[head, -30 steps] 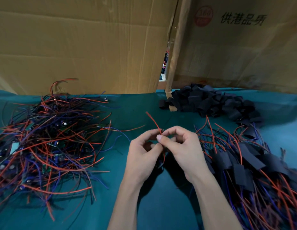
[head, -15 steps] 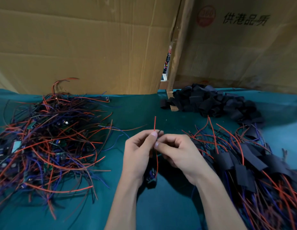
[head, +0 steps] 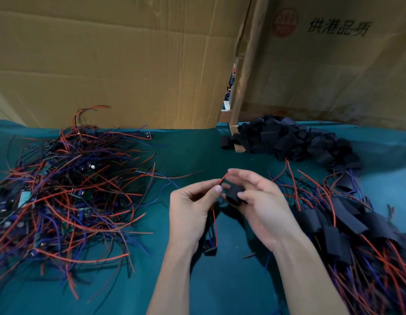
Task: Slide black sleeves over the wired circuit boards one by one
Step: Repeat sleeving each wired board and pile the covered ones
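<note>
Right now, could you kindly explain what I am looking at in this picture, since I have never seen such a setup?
There is no machine here: a camera worn on a person's head looks down at their two bare hands. The left hand pinches a red wire; the right hand holds a black sleeve. On the green table cover lie a tangle of unsleeved wired boards on the left, a heap of spare black sleeves at the back and sleeved boards on the right. Cardboard boxes stand behind.

two hands [head: 231, 208], three heaps [head: 68, 192], two cardboard boxes [head: 120, 64]
</note>
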A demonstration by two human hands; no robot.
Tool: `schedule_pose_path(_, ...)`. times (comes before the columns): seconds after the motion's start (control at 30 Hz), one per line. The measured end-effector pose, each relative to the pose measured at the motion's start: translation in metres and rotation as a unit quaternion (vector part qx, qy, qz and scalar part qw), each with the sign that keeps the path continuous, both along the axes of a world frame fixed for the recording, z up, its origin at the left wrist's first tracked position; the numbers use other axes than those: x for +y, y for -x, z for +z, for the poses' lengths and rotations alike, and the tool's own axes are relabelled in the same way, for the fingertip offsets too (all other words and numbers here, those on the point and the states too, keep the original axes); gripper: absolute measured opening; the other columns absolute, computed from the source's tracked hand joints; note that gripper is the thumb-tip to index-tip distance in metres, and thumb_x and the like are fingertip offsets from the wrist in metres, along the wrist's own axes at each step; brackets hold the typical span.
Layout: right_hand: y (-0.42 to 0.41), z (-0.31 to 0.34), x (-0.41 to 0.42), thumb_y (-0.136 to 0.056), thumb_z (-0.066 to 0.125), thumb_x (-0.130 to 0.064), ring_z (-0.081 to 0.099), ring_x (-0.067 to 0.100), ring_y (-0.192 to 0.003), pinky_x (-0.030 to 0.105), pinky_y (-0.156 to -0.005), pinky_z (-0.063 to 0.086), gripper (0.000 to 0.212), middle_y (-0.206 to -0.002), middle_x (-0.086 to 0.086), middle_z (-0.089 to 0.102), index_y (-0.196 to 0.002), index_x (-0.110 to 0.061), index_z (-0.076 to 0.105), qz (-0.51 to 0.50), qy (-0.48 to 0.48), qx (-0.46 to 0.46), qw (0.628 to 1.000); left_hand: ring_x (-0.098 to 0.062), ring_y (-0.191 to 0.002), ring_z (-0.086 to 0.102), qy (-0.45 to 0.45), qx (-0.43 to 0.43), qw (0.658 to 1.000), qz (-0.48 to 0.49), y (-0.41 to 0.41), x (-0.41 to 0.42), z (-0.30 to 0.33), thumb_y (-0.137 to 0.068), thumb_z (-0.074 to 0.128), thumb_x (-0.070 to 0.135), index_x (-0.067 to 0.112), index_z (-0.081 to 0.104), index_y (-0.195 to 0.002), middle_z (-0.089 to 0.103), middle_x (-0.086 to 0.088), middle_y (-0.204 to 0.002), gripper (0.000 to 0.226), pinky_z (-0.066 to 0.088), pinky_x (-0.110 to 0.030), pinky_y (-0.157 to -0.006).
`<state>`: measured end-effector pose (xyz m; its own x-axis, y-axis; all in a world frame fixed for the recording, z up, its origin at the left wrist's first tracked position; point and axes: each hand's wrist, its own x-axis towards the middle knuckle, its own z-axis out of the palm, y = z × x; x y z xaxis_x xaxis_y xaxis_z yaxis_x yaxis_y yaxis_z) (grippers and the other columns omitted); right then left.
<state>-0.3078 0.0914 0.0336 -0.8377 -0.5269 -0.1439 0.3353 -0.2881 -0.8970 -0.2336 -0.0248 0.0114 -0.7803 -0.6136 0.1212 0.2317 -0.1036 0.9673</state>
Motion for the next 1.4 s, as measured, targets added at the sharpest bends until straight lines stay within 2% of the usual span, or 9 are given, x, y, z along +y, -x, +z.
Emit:
schedule_pose_path(0.1,-0.006,-0.003,-0.011,-0.086,0.029,0.028,0.068,0.019,-0.105,0.033,-0.090,0.052,0.058,-0.112,0.010,0.074,-0.113,-0.005,0.069,-0.050,-0.003,0.031,0.998,-0.011,-0.080,0.072,0.042,-0.019,0.999,0.011,0.003,0.002,-0.002,-0.084,0.075,0.004,0.015,0.080,-0.090,0.078,-0.001,-0.087,0.013,0.054,-0.022,-0.075)
schedule_pose_path(0.17,-0.009,-0.005,-0.017,-0.089,0.034,0.027,0.069,0.018,-0.101,0.035,-0.093,0.052,0.053,-0.112,0.011,0.075,-0.115,-0.004,0.068,-0.073,-0.002,0.041,0.997,-0.008,-0.072,0.068,0.055,-0.029,0.998,0.026,0.003,0.002,-0.002,-0.086,0.074,0.005,0.016,0.079,-0.089,0.078,0.001,-0.083,0.012,0.053,-0.021,-0.067)
schedule_pose_path(0.3,-0.011,-0.006,-0.014,-0.097,0.045,0.018,0.071,0.014,-0.099,0.028,-0.092,0.058,0.039,-0.109,0.008,0.078,-0.116,-0.006,0.068,-0.043,0.015,0.062,0.997,-0.008,-0.064,0.064,0.003,-0.030,0.997,0.070,0.004,0.000,-0.003,-0.087,0.073,0.003,0.016,0.078,-0.086,0.076,-0.001,-0.076,0.014,0.050,-0.019,-0.056)
schedule_pose_path(0.47,-0.005,-0.002,0.000,-0.095,0.059,0.011,0.071,0.018,-0.113,0.027,-0.087,0.058,0.032,-0.118,0.006,0.076,-0.117,-0.009,0.070,0.002,0.028,0.082,0.996,-0.010,-0.065,0.062,-0.024,-0.028,0.998,0.055,0.004,-0.001,-0.004,-0.087,0.072,0.005,0.016,0.079,-0.087,0.075,-0.002,-0.075,0.012,0.050,-0.021,-0.058)
schedule_pose_path(0.57,-0.005,-0.001,0.000,-0.092,0.064,0.011,0.075,0.018,-0.098,0.028,-0.080,0.060,0.025,-0.104,0.009,0.078,-0.105,-0.007,0.074,-0.025,0.013,0.108,0.994,-0.013,-0.069,0.064,-0.009,-0.031,0.998,0.045,0.004,-0.001,-0.005,-0.088,0.072,0.006,0.016,0.079,-0.089,0.076,-0.005,-0.081,0.012,0.051,-0.026,-0.065)
schedule_pose_path(0.73,-0.006,-0.003,-0.005,-0.086,0.067,0.016,0.074,0.015,-0.078,0.026,-0.069,0.060,0.028,-0.084,0.006,0.078,-0.087,-0.012,0.075,-0.105,-0.032,0.152,0.982,-0.014,-0.070,0.063,-0.015,-0.032,0.998,0.047,0.005,-0.001,-0.006,-0.087,0.074,0.008,0.018,0.079,-0.089,0.076,-0.006,-0.082,0.012,0.052,-0.029,-0.067)
schedule_pose_path(0.97,0.006,-0.005,-0.001,-0.086,0.070,0.015,0.071,0.009,-0.075,0.029,-0.070,0.061,0.024,-0.073,-0.005,0.072,-0.084,-0.009,0.072,-0.249,0.025,0.122,0.961,-0.007,-0.061,0.059,0.025,-0.036,0.999,0.004,0.002,0.000,-0.006,-0.084,0.077,0.011,0.023,0.080,-0.086,0.073,0.002,-0.072,0.013,0.048,-0.019,-0.060)
schedule_pose_path(1.3,0.008,-0.004,0.005,-0.084,0.070,0.014,0.068,0.015,-0.072,0.025,-0.062,0.057,0.025,-0.077,0.003,0.073,-0.084,-0.011,0.074,-0.202,0.000,0.154,0.967,-0.004,-0.060,0.061,0.040,-0.058,0.998,0.002,0.002,0.000,-0.004,-0.081,0.079,0.009,0.026,0.081,-0.081,0.075,0.003,-0.071,0.017,0.047,-0.015,-0.061)
schedule_pose_path(1.4,0.007,-0.004,0.005,-0.083,0.071,0.014,0.068,0.010,-0.070,0.022,-0.060,0.056,0.028,-0.077,0.000,0.075,-0.083,-0.014,0.076,-0.186,-0.039,0.190,0.963,-0.004,-0.062,0.062,0.041,-0.066,0.997,-0.002,0.002,0.001,-0.004,-0.081,0.080,0.009,0.024,0.081,-0.082,0.075,0.002,-0.072,0.015,0.047,-0.016,-0.062)
